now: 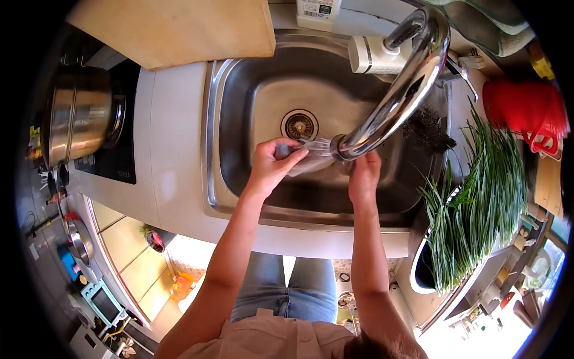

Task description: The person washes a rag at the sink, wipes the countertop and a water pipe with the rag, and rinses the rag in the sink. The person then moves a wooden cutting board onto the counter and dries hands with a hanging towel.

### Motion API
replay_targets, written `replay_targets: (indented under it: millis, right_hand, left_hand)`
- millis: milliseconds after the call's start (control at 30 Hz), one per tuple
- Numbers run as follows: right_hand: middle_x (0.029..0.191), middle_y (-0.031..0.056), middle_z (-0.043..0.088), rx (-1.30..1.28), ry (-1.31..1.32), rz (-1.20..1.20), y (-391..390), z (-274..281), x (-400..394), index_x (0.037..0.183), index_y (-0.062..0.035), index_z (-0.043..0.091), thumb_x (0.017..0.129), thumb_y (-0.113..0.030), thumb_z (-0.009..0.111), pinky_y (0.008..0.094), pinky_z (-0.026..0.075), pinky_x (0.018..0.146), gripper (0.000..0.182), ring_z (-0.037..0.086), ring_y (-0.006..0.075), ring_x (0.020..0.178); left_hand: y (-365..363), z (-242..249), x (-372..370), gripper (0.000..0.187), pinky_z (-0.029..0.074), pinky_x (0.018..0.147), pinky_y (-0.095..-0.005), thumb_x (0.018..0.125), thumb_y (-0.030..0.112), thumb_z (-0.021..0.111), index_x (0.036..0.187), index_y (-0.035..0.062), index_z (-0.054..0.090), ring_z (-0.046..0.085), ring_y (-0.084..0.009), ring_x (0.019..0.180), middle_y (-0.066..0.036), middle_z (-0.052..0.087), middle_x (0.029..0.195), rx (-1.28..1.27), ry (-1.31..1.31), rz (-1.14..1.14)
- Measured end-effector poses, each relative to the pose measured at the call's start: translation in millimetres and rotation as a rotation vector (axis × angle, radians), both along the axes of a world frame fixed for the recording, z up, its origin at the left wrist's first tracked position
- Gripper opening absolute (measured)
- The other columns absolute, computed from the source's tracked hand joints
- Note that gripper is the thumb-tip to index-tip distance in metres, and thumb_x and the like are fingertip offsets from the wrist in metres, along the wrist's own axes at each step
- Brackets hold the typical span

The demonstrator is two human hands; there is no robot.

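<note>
Over the steel sink (287,90), my left hand (275,164) pinches a thin, translucent greyish item (314,163) between thumb and fingers, near the end of the chrome faucet (412,102). Clear water comes out of the spout towards this hand. Close to the spout's other side is my right hand (365,176), its fingers curled together and partly hidden by the faucet. The translucent item reaches towards it, but what those fingers hold is too hidden to name. Below and between the hands lies the round drain (299,125).
Long green stalks (478,203) fill a white-rimmed container at the right. A dark scrubber (427,131) lies by the sink's right side. Red items (523,107) are beyond it. A wooden board (179,30) and a steel pot (78,116) stand at the left.
</note>
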State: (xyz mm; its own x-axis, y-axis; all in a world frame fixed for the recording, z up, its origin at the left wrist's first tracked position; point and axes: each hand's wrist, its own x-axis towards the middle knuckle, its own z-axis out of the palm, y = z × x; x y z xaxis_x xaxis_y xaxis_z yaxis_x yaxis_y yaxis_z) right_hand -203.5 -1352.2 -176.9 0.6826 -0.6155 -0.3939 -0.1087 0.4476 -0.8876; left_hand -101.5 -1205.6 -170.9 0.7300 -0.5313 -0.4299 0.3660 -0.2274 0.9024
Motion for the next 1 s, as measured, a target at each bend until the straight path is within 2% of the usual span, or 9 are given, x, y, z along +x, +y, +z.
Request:
replay_targets:
  millis: [167,267,367,467,533,667,800,900,1000]
  right_hand:
    - [0.091,0.0021,0.051,-0.236,-0.093,0.077,32.0,-13.7,14.1,0.11,-0.0045,0.041,0.088,-0.021,0.051,0.0229,0.041,0.074,0.03,0.048,0.0094,0.079]
    - [0.091,0.0069,0.058,-0.164,-0.051,0.219,35.1,3.5,18.4,0.089,0.0009,0.055,0.079,-0.008,0.058,0.027,0.047,0.058,0.014,0.055,0.0114,0.071]
    - [0.076,0.0075,0.062,-0.632,0.039,0.181,25.2,-20.7,14.5,0.076,0.003,0.058,0.076,-0.003,0.057,0.027,0.047,0.056,0.006,0.056,0.0102,0.064]
    - [0.065,0.0071,0.061,-0.323,0.358,0.038,45.2,7.9,24.1,0.077,0.0031,0.059,0.076,-0.002,0.056,0.0283,0.047,0.056,0.007,0.056,0.0118,0.061]
    - [0.07,0.0088,0.062,-0.572,0.301,-0.084,53.5,3.0,18.7,0.077,0.0034,0.059,0.077,-0.001,0.052,0.029,0.046,0.062,0.008,0.057,0.0129,0.068]
    - [0.066,0.0051,0.057,-0.562,0.149,-0.12,57.1,25.3,19.2,0.077,0.0029,0.057,0.085,-0.011,0.049,0.0239,0.04,0.057,0.018,0.05,0.0084,0.064]
    - [0.061,0.0042,0.054,-0.604,0.104,0.136,84.3,31.7,-5.1,0.075,0.0017,0.055,0.086,-0.017,0.052,0.0216,0.038,0.054,0.022,0.046,0.0073,0.058]
    - [0.069,0.0095,0.058,-1.126,0.274,0.124,58.5,1.2,19.7,0.077,0.0006,0.056,0.084,-0.018,0.054,0.0275,0.041,0.059,0.02,0.052,0.0186,0.063]
    - [0.076,0.0122,0.061,-0.684,0.612,0.089,11.3,-11.0,57.2,0.084,0.0006,0.059,0.083,-0.014,0.054,0.0315,0.042,0.067,0.016,0.053,0.0158,0.069]
  left_hand:
    - [-14.8,4.6,-18.7,0.013,0.044,0.066,-0.0235,0.081,0.003,0.057,0.094,0.0008,0.059,0.054,-0.0077,0.072,-0.002,0.061,0.08,-0.228,0.289,0.093]
    - [-17.1,-1.7,-18.8,0.015,0.045,0.068,-0.0255,0.082,0.008,0.057,0.096,0.002,0.057,0.055,-0.0106,0.077,-0.004,0.06,0.083,-0.316,0.298,0.124]
    - [-22.1,6.6,-34.8,0.014,0.046,0.069,-0.0273,0.083,0.01,0.056,0.095,0.0034,0.055,0.056,-0.0123,0.077,-0.004,0.06,0.083,-0.394,0.469,0.316]
    - [-32.8,8.5,-62.8,0.012,0.044,0.067,-0.0264,0.084,0.017,0.056,0.09,0.0069,0.052,0.056,-0.0125,0.078,-0.005,0.058,0.091,-0.264,0.424,0.649]
    - [-37.3,3.6,-76.0,0.014,0.042,0.067,-0.0248,0.083,0.019,0.058,0.091,0.0081,0.052,0.054,-0.0115,0.08,-0.005,0.057,0.094,-0.174,0.415,0.79]
    - [-32.6,-10.7,-68.6,0.033,0.043,0.068,-0.0217,0.086,0.037,0.049,0.102,0.0084,0.053,0.054,-0.0108,0.079,-0.005,0.059,0.095,-0.538,1.293,0.53]
    - [-50.9,-28.8,-32.8,0.046,0.042,0.085,-0.0258,0.086,0.042,0.045,0.108,0.0026,0.052,0.053,-0.0142,0.096,-0.005,0.058,0.099,-0.731,1.179,0.286]
    - [-64.9,-35.5,-45.9,0.04,0.039,0.088,-0.0294,0.088,0.035,0.042,0.109,0.0026,0.051,0.051,-0.0149,0.1,-0.006,0.056,0.104,-0.794,1.136,0.376]
    - [-60.0,-45.5,-65.7,0.033,0.039,0.087,-0.0316,0.09,0.031,0.041,0.111,0.0059,0.047,0.05,-0.014,0.097,-0.005,0.053,0.104,-0.509,1.06,0.443]
